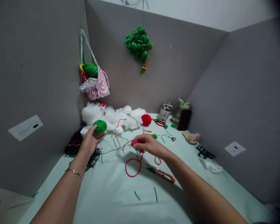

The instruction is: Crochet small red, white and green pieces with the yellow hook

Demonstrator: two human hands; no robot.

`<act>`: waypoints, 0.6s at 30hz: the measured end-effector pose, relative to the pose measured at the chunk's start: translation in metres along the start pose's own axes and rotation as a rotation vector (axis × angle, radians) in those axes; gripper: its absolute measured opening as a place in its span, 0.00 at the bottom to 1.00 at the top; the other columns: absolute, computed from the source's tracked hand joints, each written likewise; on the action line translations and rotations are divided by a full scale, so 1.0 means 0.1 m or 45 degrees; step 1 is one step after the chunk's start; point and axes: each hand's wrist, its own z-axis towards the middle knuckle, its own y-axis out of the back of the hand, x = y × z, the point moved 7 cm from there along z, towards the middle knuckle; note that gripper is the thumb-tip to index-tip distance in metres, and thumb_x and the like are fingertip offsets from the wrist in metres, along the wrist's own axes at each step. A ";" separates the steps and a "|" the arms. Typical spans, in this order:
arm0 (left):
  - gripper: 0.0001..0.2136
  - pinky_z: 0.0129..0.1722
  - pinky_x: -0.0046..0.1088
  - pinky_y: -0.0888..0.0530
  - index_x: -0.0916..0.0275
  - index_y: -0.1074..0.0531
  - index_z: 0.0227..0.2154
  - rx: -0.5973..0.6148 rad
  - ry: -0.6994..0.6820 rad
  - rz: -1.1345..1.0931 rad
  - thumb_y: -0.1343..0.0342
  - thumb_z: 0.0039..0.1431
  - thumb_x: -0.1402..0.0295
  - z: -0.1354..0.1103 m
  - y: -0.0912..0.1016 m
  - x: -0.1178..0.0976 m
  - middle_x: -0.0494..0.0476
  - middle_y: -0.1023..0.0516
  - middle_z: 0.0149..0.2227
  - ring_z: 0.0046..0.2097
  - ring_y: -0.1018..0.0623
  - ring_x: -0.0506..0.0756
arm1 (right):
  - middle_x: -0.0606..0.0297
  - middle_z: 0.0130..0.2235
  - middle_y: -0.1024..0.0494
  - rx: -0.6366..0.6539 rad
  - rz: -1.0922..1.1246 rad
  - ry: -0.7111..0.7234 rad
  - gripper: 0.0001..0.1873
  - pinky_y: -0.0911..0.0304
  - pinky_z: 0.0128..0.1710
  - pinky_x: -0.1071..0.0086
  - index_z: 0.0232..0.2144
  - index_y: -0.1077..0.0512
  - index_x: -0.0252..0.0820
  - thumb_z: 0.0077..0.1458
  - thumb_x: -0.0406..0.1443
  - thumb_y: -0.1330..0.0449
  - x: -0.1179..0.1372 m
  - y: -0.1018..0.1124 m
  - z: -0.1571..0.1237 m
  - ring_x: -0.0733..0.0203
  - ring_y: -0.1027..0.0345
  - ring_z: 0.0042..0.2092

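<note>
My left hand [91,139] is closed round a ball of green yarn [100,127] at the left of the table. Pinched in the fingers of my right hand [147,143], near the middle, is a small piece of red yarn work [134,142]; its shape is partly hidden. A red yarn tail [133,176] loops on the table below that hand. Thread snips with an orange-red handle [164,175] lie just beneath my right wrist. Between my hands run loose strands, and a tangle of black yarn [93,158] sits under my left hand.
White stuffing [130,117] lines the back, with a ball of red yarn [146,119] and red-handled scissors [160,122] beside it. A pen cup [165,112] and a dark phone [184,119] stand at back right. Green yarn scraps [137,195] lie in front. A bag [99,84] hangs left.
</note>
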 end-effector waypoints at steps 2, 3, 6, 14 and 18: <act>0.18 0.49 0.48 0.19 0.61 0.27 0.58 0.015 -0.079 0.150 0.39 0.69 0.62 0.03 -0.01 0.07 0.63 0.23 0.58 0.52 0.19 0.62 | 0.70 0.26 0.28 -0.107 0.113 -0.007 0.19 0.37 0.27 0.72 0.33 0.26 0.36 0.60 0.49 0.35 -0.08 0.28 -0.38 0.68 0.35 0.26; 0.18 0.50 0.48 0.19 0.61 0.27 0.58 0.023 -0.125 0.235 0.39 0.69 0.62 0.04 -0.01 0.09 0.63 0.23 0.58 0.52 0.20 0.63 | 0.70 0.26 0.29 -0.168 0.152 -0.017 0.21 0.39 0.26 0.72 0.32 0.26 0.37 0.58 0.50 0.34 -0.13 0.42 -0.56 0.68 0.36 0.25; 0.18 0.50 0.49 0.20 0.61 0.27 0.58 0.033 -0.282 0.502 0.39 0.69 0.62 0.05 -0.03 0.13 0.63 0.23 0.58 0.53 0.20 0.63 | 0.69 0.26 0.29 -0.355 0.204 -0.061 0.21 0.39 0.27 0.71 0.33 0.25 0.38 0.56 0.51 0.32 -0.29 0.81 -1.08 0.68 0.38 0.25; 0.19 0.63 0.58 0.32 0.60 0.26 0.55 0.066 -0.640 1.063 0.34 0.61 0.67 -0.04 -0.11 0.08 0.63 0.27 0.61 0.63 0.28 0.69 | 0.55 0.30 0.20 -0.738 -0.642 -0.516 0.21 0.38 0.27 0.66 0.35 0.19 0.41 0.58 0.52 0.39 -0.88 1.64 -2.20 0.57 0.31 0.28; 0.21 0.70 0.55 0.41 0.56 0.26 0.48 0.179 -0.736 1.173 0.35 0.49 0.74 -0.13 -0.26 0.07 0.64 0.28 0.60 0.67 0.34 0.73 | 0.52 0.32 0.19 -0.811 -0.974 -0.605 0.16 0.44 0.27 0.66 0.30 0.21 0.42 0.62 0.40 0.46 -0.86 1.59 -2.10 0.54 0.29 0.29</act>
